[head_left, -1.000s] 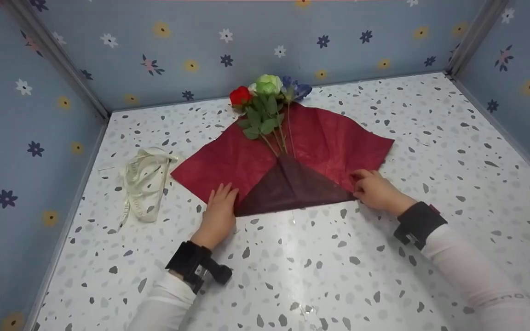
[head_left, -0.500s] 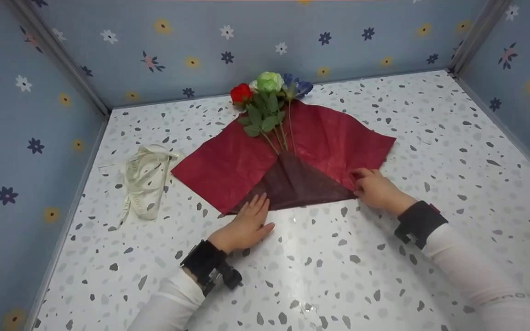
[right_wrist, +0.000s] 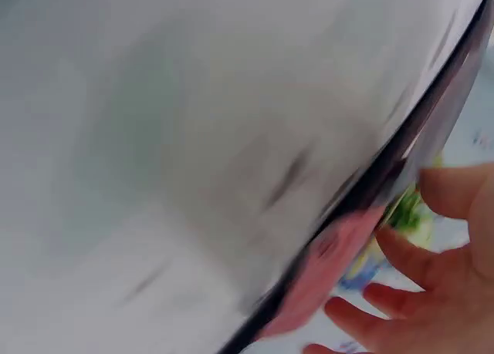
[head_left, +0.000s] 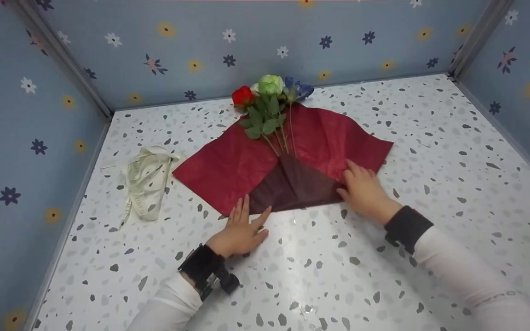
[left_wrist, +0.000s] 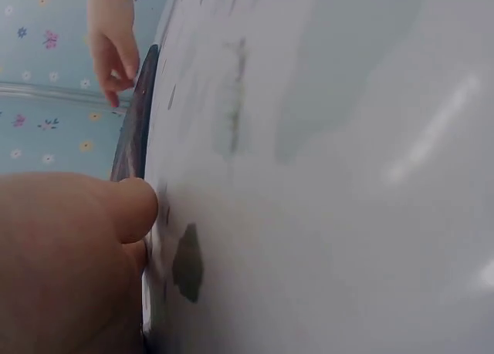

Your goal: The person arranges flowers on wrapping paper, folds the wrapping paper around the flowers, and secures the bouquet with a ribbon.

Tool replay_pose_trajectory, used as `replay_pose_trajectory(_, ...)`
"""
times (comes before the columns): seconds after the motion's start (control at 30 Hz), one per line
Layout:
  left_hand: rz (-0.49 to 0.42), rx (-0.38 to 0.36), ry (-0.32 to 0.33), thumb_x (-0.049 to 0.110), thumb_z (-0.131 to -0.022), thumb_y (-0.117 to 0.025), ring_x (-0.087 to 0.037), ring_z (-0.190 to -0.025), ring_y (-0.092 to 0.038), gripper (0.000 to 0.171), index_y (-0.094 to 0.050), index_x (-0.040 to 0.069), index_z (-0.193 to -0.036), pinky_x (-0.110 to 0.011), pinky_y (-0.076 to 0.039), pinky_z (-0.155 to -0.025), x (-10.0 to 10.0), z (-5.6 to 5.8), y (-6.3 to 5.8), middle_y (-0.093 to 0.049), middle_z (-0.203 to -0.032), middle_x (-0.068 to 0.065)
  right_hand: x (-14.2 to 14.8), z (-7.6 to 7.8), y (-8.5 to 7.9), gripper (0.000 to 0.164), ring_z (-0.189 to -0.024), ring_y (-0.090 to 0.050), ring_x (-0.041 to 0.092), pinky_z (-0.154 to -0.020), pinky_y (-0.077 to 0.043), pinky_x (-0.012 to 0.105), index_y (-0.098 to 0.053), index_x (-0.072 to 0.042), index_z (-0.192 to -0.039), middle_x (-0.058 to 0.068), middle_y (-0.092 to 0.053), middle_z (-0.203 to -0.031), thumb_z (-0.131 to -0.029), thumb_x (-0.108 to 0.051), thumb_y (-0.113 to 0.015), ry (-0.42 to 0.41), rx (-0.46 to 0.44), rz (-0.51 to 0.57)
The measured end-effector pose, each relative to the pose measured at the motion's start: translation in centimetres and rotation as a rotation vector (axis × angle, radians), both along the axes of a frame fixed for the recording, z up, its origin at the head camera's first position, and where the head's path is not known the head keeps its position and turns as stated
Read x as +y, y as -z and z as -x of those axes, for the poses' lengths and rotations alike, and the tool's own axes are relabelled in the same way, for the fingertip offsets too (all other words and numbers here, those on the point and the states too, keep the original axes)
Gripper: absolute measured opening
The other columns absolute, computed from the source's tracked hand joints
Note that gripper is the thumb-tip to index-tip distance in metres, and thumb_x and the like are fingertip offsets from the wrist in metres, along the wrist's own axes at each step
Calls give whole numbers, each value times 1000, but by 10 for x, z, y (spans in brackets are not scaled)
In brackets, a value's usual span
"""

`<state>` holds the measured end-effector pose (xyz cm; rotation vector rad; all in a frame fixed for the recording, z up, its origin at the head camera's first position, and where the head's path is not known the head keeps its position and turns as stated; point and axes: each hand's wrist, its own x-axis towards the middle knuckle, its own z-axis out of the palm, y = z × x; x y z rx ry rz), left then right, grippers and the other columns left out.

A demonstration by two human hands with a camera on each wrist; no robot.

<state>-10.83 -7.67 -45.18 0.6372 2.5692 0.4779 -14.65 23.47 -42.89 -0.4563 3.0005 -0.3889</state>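
Observation:
A red sheet of wrapping paper (head_left: 228, 165) lies spread on the table, its near edge folded up into a dark maroon flap (head_left: 292, 184). Over the lower stems of the artificial flowers lies that flap. A red rose (head_left: 242, 95), a pale green bloom (head_left: 270, 85) and a blue flower (head_left: 298, 89) stick out past the far edge. My left hand (head_left: 242, 232), fingers straight and spread, touches the flap's near left edge with its fingertips. At the right end of the fold is my right hand (head_left: 366, 191), fingers extended over the paper; in the right wrist view its fingers (right_wrist: 409, 257) look spread.
A loose heap of cream printed ribbon (head_left: 147, 184) lies left of the paper. Blue flower-patterned panels (head_left: 256, 41) enclose the speckled white table (head_left: 320, 266) at the back and both sides. A small clear scrap (head_left: 304, 310) lies near the front.
My left hand has moved right from the paper's left corner and spread its fingers. My right hand has let go of the paper's right edge and shifted slightly left, its fingers straightening.

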Motion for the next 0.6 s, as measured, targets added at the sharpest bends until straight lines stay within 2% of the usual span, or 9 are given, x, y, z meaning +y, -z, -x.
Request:
replay_pose_trajectory(0.07, 11, 2, 5, 40, -99, -41, -46, -141, 15, 62, -19, 22, -152, -55, 1, -115, 0, -1, 1, 15, -153, -31, -24, -9, 3, 51, -138, -29, 41, -112, -20, 58, -45, 3, -132, 22, -24, -153, -95, -33, -53, -109, 1, -19)
replay_pose_trajectory(0.13, 16, -3, 14, 44, -97, -42, -46, -141, 15, 64, -18, 22, -153, -56, 2, -115, 1, -2, 2, 15, -152, -32, -49, -20, 8, 62, -142, -22, 38, -113, -15, 57, -34, -2, -144, 18, -19, -156, -97, -41, -47, -275, -41, -64)
replay_pose_trajectory(0.2, 13, -14, 24, 47, -96, -43, -47, -141, 16, 66, -18, 23, -153, -56, 2, -114, 1, -3, 3, 16, -152, -32, -70, -31, 13, 67, -143, -18, 36, -114, -13, 56, -27, -6, -148, 16, -17, -157, -97, -47, -42, -432, -82, -122)
replay_pose_trajectory(0.27, 6, -27, 29, 49, -95, -44, -47, -140, 17, 68, -18, 22, -153, -57, 2, -114, 2, -4, 4, 17, -152, -32, -86, -38, 17, 70, -145, -15, 34, -114, -13, 55, -22, -7, -150, 14, -16, -158, -98, -50, -38, -526, -107, -184)
replay_pose_trajectory(0.37, 19, -29, 23, 51, -95, -44, -45, -141, 17, 70, -17, 23, -153, -56, 2, -114, 2, -3, 3, 17, -152, -30, -96, -40, 19, 71, -145, -15, 32, -115, -13, 53, -21, -5, -151, 13, -17, -158, -98, -49, -38, -554, -100, -227)
replay_pose_trajectory(0.47, 34, -20, 7, 51, -95, -45, -44, -142, 16, 70, -18, 24, -153, -55, 2, -115, 1, -2, 1, 16, -153, -29, -94, -34, 19, 72, -146, -13, 31, -116, -12, 50, -20, -3, -150, 14, -16, -158, -98, -49, -37, -519, -88, -242)
replay_pose_trajectory(0.6, 33, -8, -6, 50, -94, -47, -45, -142, 15, 69, -20, 24, -152, -55, 1, -115, 0, -2, -3, 14, -153, -29, -73, -24, 20, 74, -146, -9, 34, -116, -13, 49, -19, 2, -149, 17, -11, -158, -98, -48, -39, -444, -95, -215)
